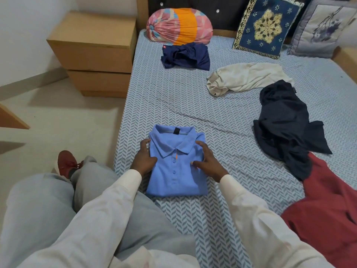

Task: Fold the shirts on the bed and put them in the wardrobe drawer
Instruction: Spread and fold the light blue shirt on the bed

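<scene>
A light blue polo shirt (176,178) lies folded into a neat rectangle on the bed (193,105), collar facing away from me. My left hand (144,158) grips its left edge, fingers curled around the fold. My right hand (207,161) rests on the shirt's right side with fingers spread over the cloth. Unfolded shirts lie around: a navy one (185,56) near the headboard, a cream one (245,78), a black one (284,120) and a dark red one (326,211) at the right.
A wooden bedside drawer unit (96,55) stands left of the bed. A colourful bolster (178,26) and two cushions (267,26) lean on the headboard. My grey trouser legs and a red shoe (65,164) are at the bed's left edge.
</scene>
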`<state>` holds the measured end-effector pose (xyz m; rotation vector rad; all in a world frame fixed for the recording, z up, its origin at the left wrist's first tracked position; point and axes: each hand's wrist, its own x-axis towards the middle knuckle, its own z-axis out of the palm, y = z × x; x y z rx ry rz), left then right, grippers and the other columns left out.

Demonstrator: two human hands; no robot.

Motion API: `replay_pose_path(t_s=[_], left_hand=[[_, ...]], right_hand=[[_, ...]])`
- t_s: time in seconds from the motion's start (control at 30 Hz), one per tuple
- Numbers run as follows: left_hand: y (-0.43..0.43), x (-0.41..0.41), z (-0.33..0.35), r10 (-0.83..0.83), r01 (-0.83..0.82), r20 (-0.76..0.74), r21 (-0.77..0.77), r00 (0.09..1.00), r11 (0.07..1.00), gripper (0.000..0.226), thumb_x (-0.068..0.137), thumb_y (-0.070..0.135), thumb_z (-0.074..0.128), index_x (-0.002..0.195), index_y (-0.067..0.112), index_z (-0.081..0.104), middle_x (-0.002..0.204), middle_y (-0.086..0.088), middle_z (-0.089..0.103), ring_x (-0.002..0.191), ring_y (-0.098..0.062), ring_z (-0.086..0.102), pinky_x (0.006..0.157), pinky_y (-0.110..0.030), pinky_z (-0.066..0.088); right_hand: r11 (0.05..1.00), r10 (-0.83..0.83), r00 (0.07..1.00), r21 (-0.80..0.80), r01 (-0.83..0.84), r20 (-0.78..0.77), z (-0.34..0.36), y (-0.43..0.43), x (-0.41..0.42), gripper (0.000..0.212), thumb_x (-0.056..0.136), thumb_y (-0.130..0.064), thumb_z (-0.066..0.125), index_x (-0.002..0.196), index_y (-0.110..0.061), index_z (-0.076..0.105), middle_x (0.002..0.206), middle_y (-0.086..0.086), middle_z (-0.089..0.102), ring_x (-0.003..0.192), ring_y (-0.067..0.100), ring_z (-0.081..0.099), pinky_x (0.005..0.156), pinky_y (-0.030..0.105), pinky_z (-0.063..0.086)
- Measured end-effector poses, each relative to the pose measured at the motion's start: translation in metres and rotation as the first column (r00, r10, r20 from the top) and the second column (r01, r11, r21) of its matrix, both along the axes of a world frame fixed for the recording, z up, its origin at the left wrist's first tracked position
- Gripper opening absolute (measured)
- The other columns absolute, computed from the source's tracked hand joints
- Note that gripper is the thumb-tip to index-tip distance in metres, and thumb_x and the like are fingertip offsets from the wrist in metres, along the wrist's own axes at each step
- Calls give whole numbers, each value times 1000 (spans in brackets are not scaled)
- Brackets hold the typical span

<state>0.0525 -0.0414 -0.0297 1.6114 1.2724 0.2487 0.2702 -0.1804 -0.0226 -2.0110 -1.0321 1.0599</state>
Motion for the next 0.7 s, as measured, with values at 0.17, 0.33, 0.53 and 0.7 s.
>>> replay_pose_path(t_s=[0.17, 0.33, 0.53, 0.7], left_hand=[[3, 4, -3, -190, 188, 115, 35, 975, 982, 75, 92, -2, 54, 153, 27, 21, 160, -2, 20, 139, -28, 37, 97, -40, 46], [5, 7, -10, -264, 261, 49, 59, 963, 964, 83, 88, 6, 65, 154, 32, 21, 155, -9, 28, 141, -25, 30, 105, -36, 36], [2, 12, -6, -254, 251, 21, 93, 967, 963, 81, 87, -1, 60, 154, 24, 23, 157, -8, 20, 145, -25, 25, 107, -33, 34], [6, 6, 9, -297, 286, 37, 185, 954, 940, 93, 88, 3, 65, 157, 24, 7, 162, -8, 4, 148, -26, 16, 108, -34, 32]], right_hand=[[993, 81, 958, -57, -101, -274, 3, 1, 11, 65, 89, -11, 71, 140, -41, 43, 145, -1, 41, 116, 23, 57, 87, 42, 58], [973, 179, 979, -128, -191, -98, 10, 4, 8, 81, 86, -23, 74, 150, -41, 28, 149, -2, 26, 134, 24, 39, 104, 43, 47], [972, 202, 977, -137, -193, 60, 16, 11, -3, 86, 88, -19, 71, 156, -25, 18, 159, 1, 16, 143, 26, 29, 102, 34, 42], [967, 252, 948, -83, -241, 196, 35, 19, -8, 96, 85, -20, 75, 157, -22, 11, 161, 3, 13, 145, 26, 26, 108, 43, 41]])
